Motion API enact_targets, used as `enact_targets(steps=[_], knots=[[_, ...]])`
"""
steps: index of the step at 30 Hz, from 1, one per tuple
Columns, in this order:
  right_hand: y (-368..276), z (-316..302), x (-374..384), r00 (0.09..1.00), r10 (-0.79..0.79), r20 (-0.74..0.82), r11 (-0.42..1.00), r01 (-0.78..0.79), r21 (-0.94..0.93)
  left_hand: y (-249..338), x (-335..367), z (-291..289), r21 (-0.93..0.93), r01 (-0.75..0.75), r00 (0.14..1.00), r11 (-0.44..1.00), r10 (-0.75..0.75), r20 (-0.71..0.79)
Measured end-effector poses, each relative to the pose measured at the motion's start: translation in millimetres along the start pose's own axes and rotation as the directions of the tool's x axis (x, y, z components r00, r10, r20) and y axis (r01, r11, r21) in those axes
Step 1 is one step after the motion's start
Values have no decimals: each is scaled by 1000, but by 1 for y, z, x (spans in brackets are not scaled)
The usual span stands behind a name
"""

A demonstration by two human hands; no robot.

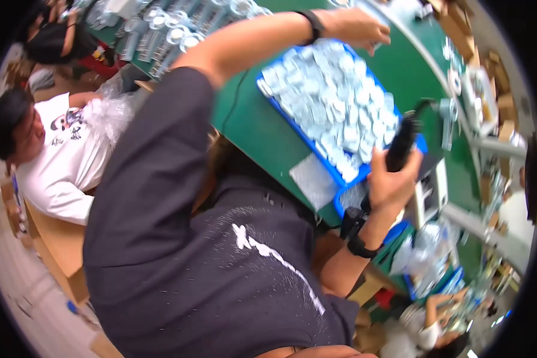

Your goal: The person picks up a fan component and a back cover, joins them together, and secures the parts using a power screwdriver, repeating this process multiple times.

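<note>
My left hand (361,27) reaches over the far edge of a blue tray (307,143), its fingers pinched together near a small pale piece. What they hold is too blurred to make out. In my right hand (394,182), at the tray's right side, is a black electric screwdriver (403,140), gripped round its body. Its upper end angles away from me toward a clear part (448,113) on the green table (253,131). Many flat, pale translucent plastic pieces (340,98) fill the tray in a loose heap.
Rows of clear cylindrical parts (173,36) stand at the table's far left. A bubble-wrap sheet (315,179) lies by the near edge. A white device (438,186) and clear plastic bags (426,253) are on the right. At left, a person in white (65,155) sits by a cardboard box (56,250).
</note>
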State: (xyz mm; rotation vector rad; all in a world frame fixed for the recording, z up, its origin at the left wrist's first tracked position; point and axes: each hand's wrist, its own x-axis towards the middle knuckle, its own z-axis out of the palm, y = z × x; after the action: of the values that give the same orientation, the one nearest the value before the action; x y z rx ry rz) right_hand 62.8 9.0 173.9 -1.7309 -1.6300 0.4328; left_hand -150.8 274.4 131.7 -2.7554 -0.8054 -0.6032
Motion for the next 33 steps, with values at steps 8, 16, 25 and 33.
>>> enact_targets(steps=[8, 16, 25, 33], knots=[[-18, 61, 12, 976, 76, 203, 927, 6, -374, -55, -15, -16, 17, 65, 990, 998, -67, 122], [-31, 41, 1, 981, -56, 188, 969, 99, -225, -103, -182, -147, -284, 550, 448, 785, -564, -693], [-62, 17, -33, 962, 197, 190, 868, -261, 422, -162, -447, -236, 76, 985, -111, -154, -909, -402], [-75, 11, -61, 957, 227, 179, 768, -289, 571, -131, -437, -268, -34, 876, 399, 481, -764, -507]])
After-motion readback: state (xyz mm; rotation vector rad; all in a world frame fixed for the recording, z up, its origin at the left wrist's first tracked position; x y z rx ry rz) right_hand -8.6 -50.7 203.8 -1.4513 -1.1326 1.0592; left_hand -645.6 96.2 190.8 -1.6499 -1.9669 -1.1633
